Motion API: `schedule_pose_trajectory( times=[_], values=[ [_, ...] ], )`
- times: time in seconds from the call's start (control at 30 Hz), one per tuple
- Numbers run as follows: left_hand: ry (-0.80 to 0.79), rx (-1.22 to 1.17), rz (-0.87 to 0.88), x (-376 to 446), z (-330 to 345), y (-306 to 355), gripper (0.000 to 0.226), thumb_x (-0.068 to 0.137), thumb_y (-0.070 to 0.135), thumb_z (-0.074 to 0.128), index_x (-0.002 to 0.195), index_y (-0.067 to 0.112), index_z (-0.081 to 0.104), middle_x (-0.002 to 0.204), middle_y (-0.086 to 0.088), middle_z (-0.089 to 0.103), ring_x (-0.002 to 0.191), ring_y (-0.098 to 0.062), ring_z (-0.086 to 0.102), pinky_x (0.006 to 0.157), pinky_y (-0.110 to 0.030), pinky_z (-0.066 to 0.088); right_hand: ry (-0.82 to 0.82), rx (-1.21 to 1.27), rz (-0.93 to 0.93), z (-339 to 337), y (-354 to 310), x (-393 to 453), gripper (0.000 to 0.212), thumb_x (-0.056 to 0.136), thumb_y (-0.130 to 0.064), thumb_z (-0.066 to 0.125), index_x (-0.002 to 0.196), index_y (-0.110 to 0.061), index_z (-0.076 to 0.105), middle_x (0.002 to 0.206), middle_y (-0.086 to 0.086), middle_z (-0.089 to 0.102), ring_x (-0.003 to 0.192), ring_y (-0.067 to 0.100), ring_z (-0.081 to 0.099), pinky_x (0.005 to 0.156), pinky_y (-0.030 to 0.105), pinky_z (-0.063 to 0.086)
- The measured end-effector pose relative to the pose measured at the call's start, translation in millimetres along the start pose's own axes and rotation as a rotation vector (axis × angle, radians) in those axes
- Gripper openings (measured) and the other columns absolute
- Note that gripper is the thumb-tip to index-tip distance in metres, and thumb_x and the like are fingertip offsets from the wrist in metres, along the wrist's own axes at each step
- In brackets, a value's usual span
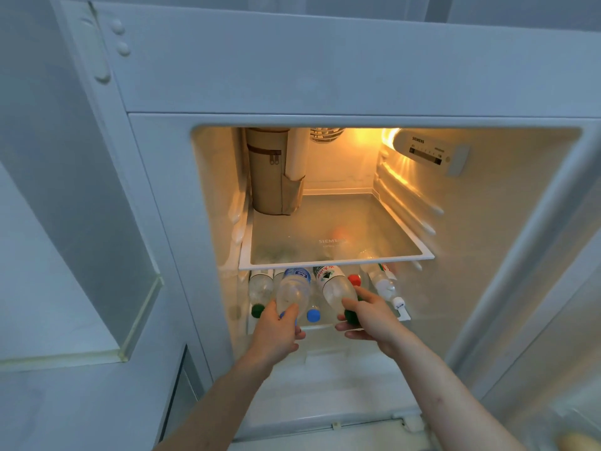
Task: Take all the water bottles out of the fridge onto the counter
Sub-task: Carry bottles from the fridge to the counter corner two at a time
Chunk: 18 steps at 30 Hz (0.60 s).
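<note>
Inside the lit fridge (487,255), a blue-labelled water bottle (294,289) is gripped near its cap end by the left hand (279,330), while a green-capped bottle (338,292) beside it is clasped at the neck by the right hand (367,317). Both are held just under the glass shelf (325,265), above more bottles (260,288) lying on the lower shelf; a tan zipped bag (268,177) is seen standing at the upper shelf's back left.

Head-worn view, forward-down, close into open fridge (325,92).
</note>
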<state>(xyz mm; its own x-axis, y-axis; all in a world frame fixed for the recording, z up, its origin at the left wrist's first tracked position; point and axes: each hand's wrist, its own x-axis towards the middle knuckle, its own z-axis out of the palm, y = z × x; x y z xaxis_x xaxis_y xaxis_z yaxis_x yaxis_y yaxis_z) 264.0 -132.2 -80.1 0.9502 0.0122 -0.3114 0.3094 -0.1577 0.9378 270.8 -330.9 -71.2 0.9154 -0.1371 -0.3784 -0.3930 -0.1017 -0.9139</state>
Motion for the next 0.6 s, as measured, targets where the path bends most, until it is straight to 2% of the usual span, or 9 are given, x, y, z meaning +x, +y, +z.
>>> schedule_pose_trajectory(
  times=[0.1, 0.17, 0.27, 0.33, 0.43, 0.5, 0.6],
  values=[
    [0.065, 0.241, 0.195, -24.6, -9.1, -4.8, 0.040, 0.105, 0.040, 0.046, 0.144, 0.031, 0.042, 0.097, 0.012, 0.063, 0.086, -0.016, 0.072, 0.083, -0.044, 0.059, 0.021, -0.021, -0.034, -4.8, 3.5, -22.6, 0.053, 0.102, -0.016, 0.056, 0.154, -0.022, 0.045, 0.103, 0.022, 0.074, 0.071, 0.023, 0.076, 0.059, 0.029, 0.060],
    [0.138, 0.410, 0.324, -38.9, -17.3, -4.9, 0.044, 0.105, 0.039, 0.045, 0.148, 0.031, 0.041, 0.102, 0.010, 0.065, 0.089, -0.016, 0.067, 0.080, -0.036, 0.054, 0.038, -0.019, -0.040, -9.0, 6.1, -38.9, 0.053, 0.102, -0.015, 0.057, 0.153, -0.021, 0.044, 0.101, 0.024, 0.074, 0.069, 0.024, 0.075, 0.057, 0.029, 0.059],
    [0.246, 0.567, 0.507, -54.5, -36.8, 1.9, 0.040, 0.104, 0.038, 0.048, 0.143, 0.030, 0.053, 0.125, 0.006, 0.067, 0.103, -0.017, 0.060, 0.088, -0.032, 0.048, 0.053, 0.003, -0.057, -15.2, 8.9, -65.3, 0.046, 0.101, -0.015, 0.058, 0.147, -0.017, 0.052, 0.092, 0.022, 0.072, 0.067, 0.027, 0.074, 0.057, 0.030, 0.059],
    [0.243, 0.614, 0.594, -63.9, -47.1, 8.2, 0.030, 0.104, 0.040, 0.049, 0.130, 0.032, 0.062, 0.116, 0.009, 0.069, 0.098, -0.016, 0.061, 0.085, -0.034, 0.050, 0.070, -0.003, -0.079, -18.9, 10.1, -82.5, 0.041, 0.102, -0.016, 0.057, 0.143, -0.018, 0.058, 0.088, 0.020, 0.071, 0.070, 0.026, 0.074, 0.059, 0.032, 0.060],
    [0.194, 0.732, 0.656, -80.1, -53.3, 11.1, 0.017, 0.103, 0.040, 0.048, 0.106, 0.033, 0.063, 0.091, 0.012, 0.065, 0.079, -0.010, 0.057, 0.066, -0.029, 0.047, 0.099, -0.045, -0.111, -20.7, 10.8, -106.0, 0.041, 0.102, -0.017, 0.056, 0.142, -0.020, 0.059, 0.088, 0.020, 0.069, 0.072, 0.027, 0.075, 0.059, 0.035, 0.061],
    [0.151, 0.810, 0.670, -91.5, -54.5, 6.1, 0.018, 0.104, 0.042, 0.044, 0.099, 0.034, 0.059, 0.084, 0.011, 0.061, 0.075, -0.010, 0.055, 0.057, -0.020, 0.035, 0.129, -0.109, -0.135, -19.3, 11.7, -118.5, 0.041, 0.102, -0.019, 0.055, 0.143, -0.020, 0.059, 0.088, 0.020, 0.067, 0.072, 0.030, 0.075, 0.059, 0.037, 0.062],
    [0.072, 0.901, 0.636, -104.0, -55.0, -5.6, 0.020, 0.105, 0.046, 0.040, 0.097, 0.035, 0.055, 0.082, 0.012, 0.058, 0.074, -0.009, 0.054, 0.055, -0.018, 0.029, 0.196, -0.226, -0.163, -17.8, 16.5, -135.1, 0.035, 0.102, -0.023, 0.056, 0.135, -0.018, 0.064, 0.084, 0.019, 0.067, 0.070, 0.034, 0.075, 0.058, 0.041, 0.063]
  ],
)
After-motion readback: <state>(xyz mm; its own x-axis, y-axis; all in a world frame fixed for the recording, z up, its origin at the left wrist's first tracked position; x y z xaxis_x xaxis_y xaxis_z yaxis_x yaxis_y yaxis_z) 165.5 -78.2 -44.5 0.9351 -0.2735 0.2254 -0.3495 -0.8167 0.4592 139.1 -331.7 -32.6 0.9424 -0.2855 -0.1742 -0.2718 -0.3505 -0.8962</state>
